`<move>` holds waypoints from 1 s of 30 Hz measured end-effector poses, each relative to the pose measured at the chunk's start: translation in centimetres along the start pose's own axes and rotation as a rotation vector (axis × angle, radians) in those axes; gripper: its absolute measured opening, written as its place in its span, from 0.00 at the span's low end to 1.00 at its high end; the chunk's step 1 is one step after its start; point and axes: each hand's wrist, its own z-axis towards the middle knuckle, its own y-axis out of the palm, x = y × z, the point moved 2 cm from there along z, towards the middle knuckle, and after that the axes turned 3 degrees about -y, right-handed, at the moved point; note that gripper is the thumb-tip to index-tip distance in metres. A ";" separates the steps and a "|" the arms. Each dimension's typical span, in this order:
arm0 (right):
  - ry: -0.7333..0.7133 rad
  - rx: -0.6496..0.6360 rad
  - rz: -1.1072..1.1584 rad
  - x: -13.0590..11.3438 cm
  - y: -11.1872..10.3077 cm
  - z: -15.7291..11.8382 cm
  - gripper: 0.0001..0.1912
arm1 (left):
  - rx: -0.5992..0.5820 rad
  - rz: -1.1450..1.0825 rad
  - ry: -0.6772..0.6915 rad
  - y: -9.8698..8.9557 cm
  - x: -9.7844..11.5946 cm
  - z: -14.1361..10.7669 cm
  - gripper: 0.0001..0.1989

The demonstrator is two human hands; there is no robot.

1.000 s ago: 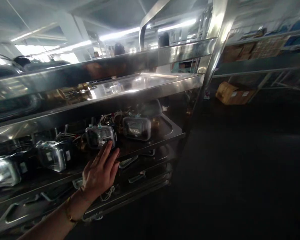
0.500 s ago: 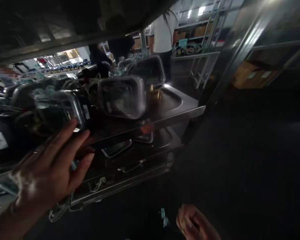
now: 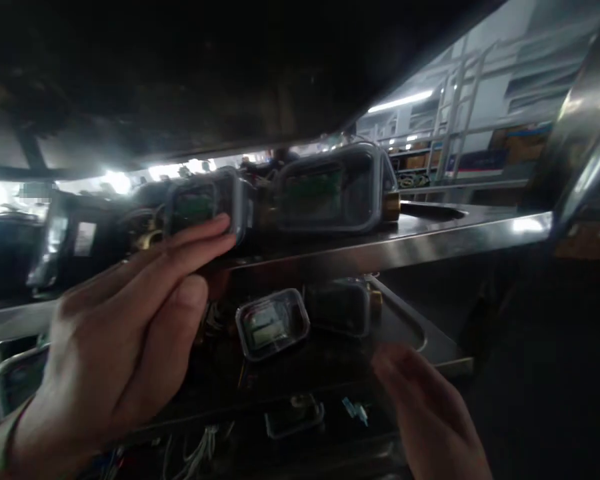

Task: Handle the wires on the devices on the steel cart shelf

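Since half a second earlier, the view had dropped below the upper shelf and the right hand [image 3: 430,413] had risen into frame, blurred, its fingers loosely apart and holding nothing. The left hand [image 3: 120,333] reached forward, fingers extended close together, fingertips touching the front corner of a clear-lidded rectangular plastic unit [image 3: 207,203] on the steel middle shelf [image 3: 430,233]. Just beside it to the right stood a larger clear-fronted unit [image 3: 330,190] with a brass fitting. On the lower shelf [image 3: 410,333] lay a small round-cornered transparent case [image 3: 273,323]. A white label [image 3: 84,238] on a dark unit was unreadable.
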 end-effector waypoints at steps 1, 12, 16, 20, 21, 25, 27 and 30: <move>-0.063 -0.026 -0.042 0.1 0.5 0.8 0.15 | 0.032 0.027 0.032 -0.2 0.2 0.1 0.18; -0.272 -0.253 -0.667 -0.8 3.6 4.4 0.22 | 0.294 0.038 0.204 -4.0 -0.5 -3.8 0.13; -0.248 -0.216 -0.703 -0.8 3.6 4.9 0.23 | 0.109 -0.101 0.071 -2.6 -1.7 -6.7 0.10; -0.270 -0.225 -0.680 -1.8 3.8 4.5 0.22 | -0.312 -0.165 -0.339 4.0 -4.7 -7.2 0.16; -0.265 -0.225 -0.689 -2.2 3.9 4.3 0.22 | -0.378 -0.145 -0.407 5.6 -5.2 -7.2 0.17; -0.244 -0.164 -0.729 -2.9 3.7 4.2 0.22 | -0.387 -0.095 -0.427 8.8 -6.2 -7.4 0.15; -0.262 -0.163 -0.738 -2.5 3.4 4.9 0.21 | -0.345 -0.118 -0.454 9.0 -6.3 -7.6 0.16; -0.306 -0.146 -0.751 -1.1 2.8 6.4 0.21 | -0.281 -0.218 -0.482 8.5 -5.7 -7.8 0.14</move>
